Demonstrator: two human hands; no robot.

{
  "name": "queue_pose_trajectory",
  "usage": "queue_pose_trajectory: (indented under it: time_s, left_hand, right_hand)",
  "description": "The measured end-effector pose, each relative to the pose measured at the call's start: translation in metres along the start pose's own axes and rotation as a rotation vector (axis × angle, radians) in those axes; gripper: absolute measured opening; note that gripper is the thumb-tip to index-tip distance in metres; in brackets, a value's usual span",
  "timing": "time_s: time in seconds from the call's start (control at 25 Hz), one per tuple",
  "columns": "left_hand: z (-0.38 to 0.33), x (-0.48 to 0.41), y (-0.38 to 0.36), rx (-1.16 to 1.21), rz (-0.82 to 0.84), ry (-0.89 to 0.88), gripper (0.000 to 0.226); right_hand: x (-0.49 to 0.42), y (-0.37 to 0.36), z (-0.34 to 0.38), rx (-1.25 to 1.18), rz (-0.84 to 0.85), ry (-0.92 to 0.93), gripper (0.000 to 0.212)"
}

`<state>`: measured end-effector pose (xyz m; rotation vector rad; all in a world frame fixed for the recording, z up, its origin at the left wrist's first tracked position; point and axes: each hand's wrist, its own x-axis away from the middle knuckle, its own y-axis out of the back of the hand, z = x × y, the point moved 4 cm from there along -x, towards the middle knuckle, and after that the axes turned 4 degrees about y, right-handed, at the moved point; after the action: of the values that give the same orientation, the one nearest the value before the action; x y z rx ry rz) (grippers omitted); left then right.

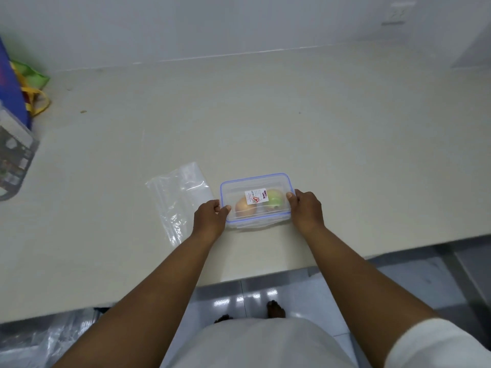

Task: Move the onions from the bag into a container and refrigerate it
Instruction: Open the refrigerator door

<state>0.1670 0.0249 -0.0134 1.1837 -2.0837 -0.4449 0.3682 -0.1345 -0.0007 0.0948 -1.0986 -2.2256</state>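
A clear plastic container [233, 187] with a blue-edged lid and a white label rests on the beige counter near its front edge. Through the lid I see two onions, an orange-brown one [243, 207] on the left and a greenish one [275, 199] on the right. My left hand [211, 217] grips the container's left end, thumb on the lid. My right hand [307, 208] grips the right end the same way. A flat clear plastic bag [180, 197] lies just left of the container, with nothing visible in it.
The counter [265, 115] runs back to a white wall. At the far left stand a blue bag [10, 86] with yellow handles, a green bag [32, 75] and a clear lidded box [13, 152]. Crumpled plastic [39, 341] lies below the counter's front edge, over a tiled floor.
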Motion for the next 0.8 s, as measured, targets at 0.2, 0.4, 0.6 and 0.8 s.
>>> queue_pose_trajectory:
  time_s: [0.2,0.4,0.6,0.8]
  left_hand:
    - [0.002,0.006,0.011,-0.044,-0.021,-0.1,0.049]
    - [0.0,0.061,-0.002,0.073,-0.035,-0.464,0.026]
    - [-0.029,0.14,-0.093,0.024,0.563,-0.623,0.023]
    - [-0.08,0.218,-0.189,-0.109,0.91,-0.731,0.029]
  right_hand:
    - [0.048,-0.003,-0.01,-0.087,-0.097,-0.049,0.052]
    - [0.135,0.007,-0.044,-0.199,-0.322,-0.14,0.05]
    - [0.247,0.053,-0.108,-0.163,-0.518,-0.363,0.054]
    - [0.34,0.169,-0.15,0.142,-0.915,-0.491,0.05]
